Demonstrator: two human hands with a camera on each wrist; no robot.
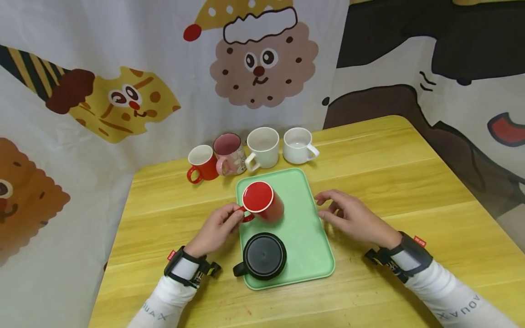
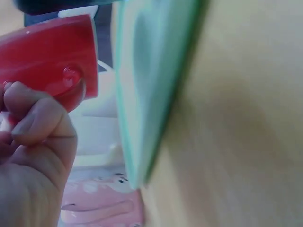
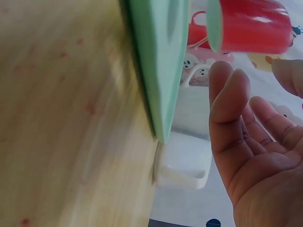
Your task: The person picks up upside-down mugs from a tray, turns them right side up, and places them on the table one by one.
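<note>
By its handle, my left hand (image 1: 217,230) pinches a red mug (image 1: 272,212) whose top face is red with a white rim. The left wrist view shows this red mug (image 2: 52,56) raised above the green tray (image 1: 303,228), with a gap below it. A black mug (image 1: 264,256) stands on the tray's near part, its handle pointing left over the edge. Beside the tray's right edge is my right hand (image 1: 354,218), its fingers loosely bent and holding nothing. The right wrist view also shows space between the right hand (image 3: 260,137) and the red mug.
Behind the tray stand a small red mug (image 1: 210,169), a pink mug (image 1: 235,159), a cream mug (image 1: 266,152) and a white cup (image 1: 296,148) in a row. The wooden table (image 1: 393,182) meets a printed curtain (image 1: 164,27) at the back.
</note>
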